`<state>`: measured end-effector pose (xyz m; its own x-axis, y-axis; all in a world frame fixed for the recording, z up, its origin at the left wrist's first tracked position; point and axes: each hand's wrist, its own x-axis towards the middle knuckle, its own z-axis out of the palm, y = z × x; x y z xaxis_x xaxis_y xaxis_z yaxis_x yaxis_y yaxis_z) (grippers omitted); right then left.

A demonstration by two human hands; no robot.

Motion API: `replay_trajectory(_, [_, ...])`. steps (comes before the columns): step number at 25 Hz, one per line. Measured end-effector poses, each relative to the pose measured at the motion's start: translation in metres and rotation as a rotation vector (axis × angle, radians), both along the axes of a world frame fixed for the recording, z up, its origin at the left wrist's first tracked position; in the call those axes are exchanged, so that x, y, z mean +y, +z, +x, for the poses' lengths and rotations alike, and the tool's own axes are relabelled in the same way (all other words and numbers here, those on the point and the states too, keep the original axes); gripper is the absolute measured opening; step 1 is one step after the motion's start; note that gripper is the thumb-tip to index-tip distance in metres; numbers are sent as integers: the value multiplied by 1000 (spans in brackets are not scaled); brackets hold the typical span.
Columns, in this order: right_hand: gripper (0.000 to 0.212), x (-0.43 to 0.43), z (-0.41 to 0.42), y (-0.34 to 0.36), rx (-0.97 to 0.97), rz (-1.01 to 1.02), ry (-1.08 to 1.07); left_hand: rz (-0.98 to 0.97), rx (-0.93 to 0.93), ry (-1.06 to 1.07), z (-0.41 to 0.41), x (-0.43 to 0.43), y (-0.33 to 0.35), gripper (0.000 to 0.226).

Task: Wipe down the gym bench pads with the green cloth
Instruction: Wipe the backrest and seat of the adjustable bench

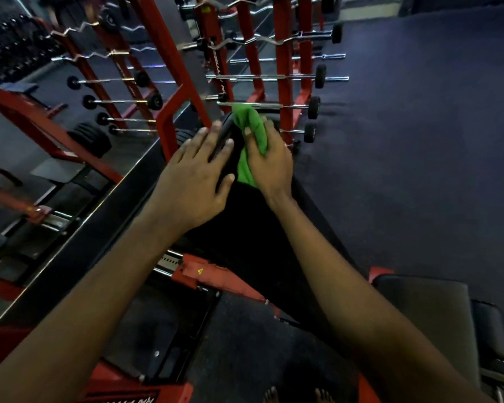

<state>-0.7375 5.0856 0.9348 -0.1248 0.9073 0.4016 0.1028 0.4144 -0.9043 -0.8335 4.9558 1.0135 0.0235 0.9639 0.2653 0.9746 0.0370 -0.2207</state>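
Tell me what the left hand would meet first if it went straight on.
The left hand lies on the bench pad; next probably the green cloth at its top.

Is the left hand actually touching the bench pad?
Touching. The head view shows the left hand pressed flat on the black bench pad, fingers spread across its upper end.

dim, bluish indoor light; the black bench pad [245,225] loses detail in shadow, chrome bars [259,77] catch small glints, frame edges bow and look soft.
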Motion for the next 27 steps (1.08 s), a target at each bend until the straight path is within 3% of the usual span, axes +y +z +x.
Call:
replay_trajectory(3, [44,-44,24,-56,-9,-53,-13,-149,241,-43,6,16,0,70])
replay_trajectory(6, [44,-74,49,-97,-41,-220,-52,-177,343,-37,8,21,-3,72])
replay_trajectory(9, [41,-52,38,-80,-40,-316,-106,-205,392,-21,8,21,-5,72])
replay_trajectory(13, [39,4,19,-39,-11,-153,-67,-219,437,-10,10,19,-3,69])
replay_trajectory(16, [35,19,19,-49,27,-98,-21,-235,437,37,18,21,-3,67])
replay_trajectory(22, [36,-5,60,-133,-70,-464,-213,-241,493,44,33,39,-14,67])
replay_trajectory(25, [40,5,51,-110,-80,-498,-196,-232,522,45,32,37,-15,67])
replay_trajectory(27, [41,11,37,-74,-84,-404,-138,-232,517,45,32,38,-16,68])
